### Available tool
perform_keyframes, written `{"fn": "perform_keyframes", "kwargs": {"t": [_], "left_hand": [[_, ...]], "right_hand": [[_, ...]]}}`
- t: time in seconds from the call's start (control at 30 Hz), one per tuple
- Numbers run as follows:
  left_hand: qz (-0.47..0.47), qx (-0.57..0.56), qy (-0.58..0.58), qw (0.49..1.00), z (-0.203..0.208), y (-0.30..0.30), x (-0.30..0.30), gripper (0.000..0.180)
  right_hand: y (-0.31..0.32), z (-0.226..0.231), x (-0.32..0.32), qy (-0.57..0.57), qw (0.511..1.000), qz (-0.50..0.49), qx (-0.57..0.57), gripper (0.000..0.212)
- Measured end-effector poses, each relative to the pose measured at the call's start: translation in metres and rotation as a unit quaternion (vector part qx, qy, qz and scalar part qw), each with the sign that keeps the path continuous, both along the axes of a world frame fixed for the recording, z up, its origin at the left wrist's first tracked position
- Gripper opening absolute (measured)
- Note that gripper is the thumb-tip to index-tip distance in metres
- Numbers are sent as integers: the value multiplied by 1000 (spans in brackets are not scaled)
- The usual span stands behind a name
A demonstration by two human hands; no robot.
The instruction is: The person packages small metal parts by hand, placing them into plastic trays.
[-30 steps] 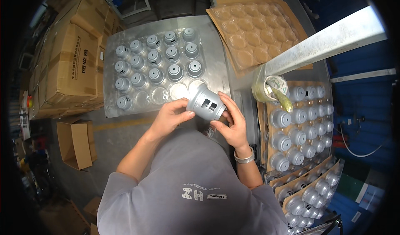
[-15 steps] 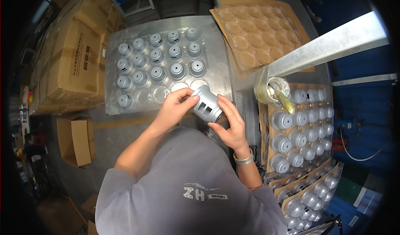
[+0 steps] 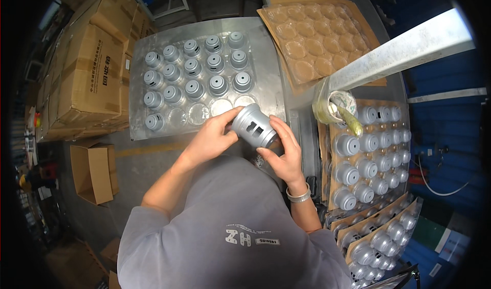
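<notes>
The left hand [image 3: 209, 136] and right hand [image 3: 287, 161] have their fingers clamped on one grey cup [image 3: 254, 126], tilted between them near the clear tray [image 3: 199, 115]. This tray contains sixteen similar cups [image 3: 192, 68]; the stacked trays [image 3: 356, 158] at right also contain cups.

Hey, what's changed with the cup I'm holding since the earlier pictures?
Since half a second ago, the grey cup has rolled a little, bringing its dark windows away from you, nearer the middle of its visible side. Your left hand's thumb moved off its top toward you. Nothing was let go: your right hand stays on the narrower end. The cups in the clear tray are unchanged.
</notes>
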State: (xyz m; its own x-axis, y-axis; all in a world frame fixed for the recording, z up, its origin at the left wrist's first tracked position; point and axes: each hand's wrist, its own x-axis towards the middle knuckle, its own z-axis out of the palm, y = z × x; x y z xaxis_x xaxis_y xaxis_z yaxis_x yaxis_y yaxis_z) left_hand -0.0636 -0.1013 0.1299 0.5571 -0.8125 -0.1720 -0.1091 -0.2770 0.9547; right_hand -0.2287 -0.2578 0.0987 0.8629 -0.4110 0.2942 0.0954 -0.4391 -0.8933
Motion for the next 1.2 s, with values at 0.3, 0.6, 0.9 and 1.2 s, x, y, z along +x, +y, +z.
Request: {"fn": "perform_keyframes", "kwargs": {"t": [0.3, 0.6, 0.9, 1.2], "left_hand": [[-82, -105, -9, 991, -25, 19, 1, 55], [-158, -89, -71, 981, -22, 19, 2, 36], [-43, -91, 176, 979, -23, 21, -5, 31], [-3, -145, 329, 933, -21, 17, -5, 38]], "right_hand": [[1, -11, -7, -27, 917, 14, 397, 66], [2, -13, -9, -7, 914, 24, 404, 60], [3, -4, -9, 45, 937, 21, 346, 60], [7, 3, -6, 12, 946, 25, 323, 57]]}}
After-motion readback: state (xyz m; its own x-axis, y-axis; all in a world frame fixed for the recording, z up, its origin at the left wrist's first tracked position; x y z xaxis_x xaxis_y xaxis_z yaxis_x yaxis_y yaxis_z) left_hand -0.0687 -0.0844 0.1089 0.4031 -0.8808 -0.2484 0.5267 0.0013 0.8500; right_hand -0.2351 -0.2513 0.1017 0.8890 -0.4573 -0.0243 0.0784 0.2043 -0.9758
